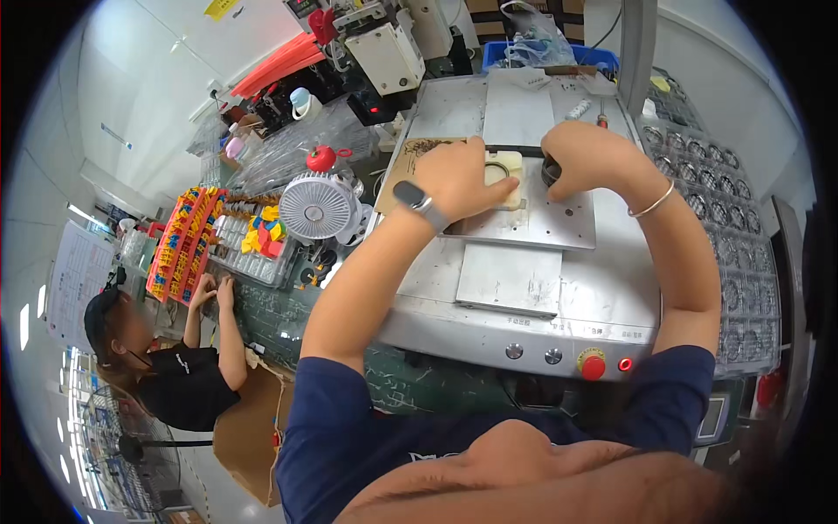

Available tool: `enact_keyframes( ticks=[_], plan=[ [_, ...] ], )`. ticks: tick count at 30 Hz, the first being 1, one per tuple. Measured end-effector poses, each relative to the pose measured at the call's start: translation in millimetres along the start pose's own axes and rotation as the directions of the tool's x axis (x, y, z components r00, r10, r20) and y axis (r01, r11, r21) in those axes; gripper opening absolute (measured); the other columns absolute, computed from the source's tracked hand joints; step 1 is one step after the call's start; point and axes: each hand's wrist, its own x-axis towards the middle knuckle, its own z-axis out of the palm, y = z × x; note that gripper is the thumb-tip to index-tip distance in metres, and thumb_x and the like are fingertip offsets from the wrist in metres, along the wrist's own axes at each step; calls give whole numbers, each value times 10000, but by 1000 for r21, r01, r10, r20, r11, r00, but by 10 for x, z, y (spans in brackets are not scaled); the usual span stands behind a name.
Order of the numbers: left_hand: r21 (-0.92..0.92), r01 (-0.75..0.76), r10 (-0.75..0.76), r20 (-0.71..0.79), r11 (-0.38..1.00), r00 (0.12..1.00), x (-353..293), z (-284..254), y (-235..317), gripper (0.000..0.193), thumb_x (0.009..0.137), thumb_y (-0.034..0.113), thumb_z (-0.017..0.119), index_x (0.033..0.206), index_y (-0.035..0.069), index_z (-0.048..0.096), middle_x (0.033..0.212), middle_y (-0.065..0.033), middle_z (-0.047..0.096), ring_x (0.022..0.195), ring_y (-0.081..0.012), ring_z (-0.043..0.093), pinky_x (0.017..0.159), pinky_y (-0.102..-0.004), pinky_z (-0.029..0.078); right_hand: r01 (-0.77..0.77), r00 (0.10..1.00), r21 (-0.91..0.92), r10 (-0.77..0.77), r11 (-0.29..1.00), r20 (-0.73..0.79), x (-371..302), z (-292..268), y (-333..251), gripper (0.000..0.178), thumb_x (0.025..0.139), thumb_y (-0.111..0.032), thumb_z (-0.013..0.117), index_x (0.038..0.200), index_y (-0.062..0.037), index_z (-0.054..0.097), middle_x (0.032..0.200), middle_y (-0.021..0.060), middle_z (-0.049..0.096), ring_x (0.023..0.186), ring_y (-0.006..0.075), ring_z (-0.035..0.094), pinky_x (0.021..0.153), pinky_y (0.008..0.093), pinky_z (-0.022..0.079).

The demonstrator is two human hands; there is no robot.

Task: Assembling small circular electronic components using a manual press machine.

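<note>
My left hand (pixel 458 182) bends over the left side of a cream block (pixel 516 163) with a dark-rimmed round ring in it. Its thumb lies on the block's near part, and the other fingers curl at the far left edge, partly hidden. Right of the block, my right hand (pixel 587 157) is closed around a dark round part (pixel 550 171), mostly covered by the fingers. Under both hands is a flat metal plate (pixel 532 229) with small holes, on the silver machine table.
At the table's front are a red button (pixel 593 365) and silver buttons (pixel 553 355). Trays of round metal parts (pixel 724 227) stand at right. A white fan (pixel 317 208), a brown board (pixel 407 166) and a screwdriver (pixel 602 118) lie around. Another person (pixel 188 375) sits at left.
</note>
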Motion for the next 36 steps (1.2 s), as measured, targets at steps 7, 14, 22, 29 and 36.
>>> enact_keyframes(
  ticks=[7, 14, 22, 29, 36],
  plan=[
    [119, 54, -69, 127, 991, 989, 201, -88, 72, 622, 754, 464, 664, 1013, -89, 546, 800, -231, 674, 750, -384, 673, 677, -434, 548, 143, 978, 55, -133, 988, -159, -109, -21, 6, 482, 622, -309, 826, 915, 44, 677, 885, 203, 674, 876, 349, 644, 779, 404, 512],
    [-75, 352, -356, -338, 933, 871, -1352, -729, -330, 699, 723, 303, 754, 1238, -53, 442, 846, -208, 646, 757, -366, 653, 652, -415, 522, 136, 971, 105, -112, 985, -210, -134, -88, -61, 415, 700, -208, 771, 1045, -4, 661, 930, 189, 667, 932, 352, 626, 818, 404, 501],
    [196, 910, -871, -273, 364, 408, -3574, 425, -1732, 691, 729, 363, 717, 1196, -74, 456, 1076, -300, 605, 1003, -441, 600, 856, -487, 491, 382, 859, 251, -241, 889, -451, 182, 305, -477, 373, 800, -235, 720, 1105, -34, 644, 1041, 167, 627, 1012, 350, 581, 893, 418, 460],
    [189, 895, -825, -347, 403, 445, -3380, 479, -1755, 817, 748, 461, 744, 1293, -69, 445, 1168, -282, 577, 1058, -436, 576, 882, -486, 477, 399, 843, 53, -343, 915, -415, 140, 525, -455, 493, 904, -364, 582, 1295, -66, 551, 1264, 217, 541, 1218, 360, 492, 1036, 448, 379],
    [-76, 480, -426, -597, 874, 680, -2453, -262, -973, 614, 798, 271, 752, 1259, -51, 506, 1186, -231, 582, 1082, -395, 559, 945, -444, 433, 348, 897, -175, -381, 921, -225, -50, 472, -589, 758, 962, -599, 322, 1489, -55, 295, 1511, 276, 282, 1429, 405, 234, 1182, 457, 132]
  ],
)
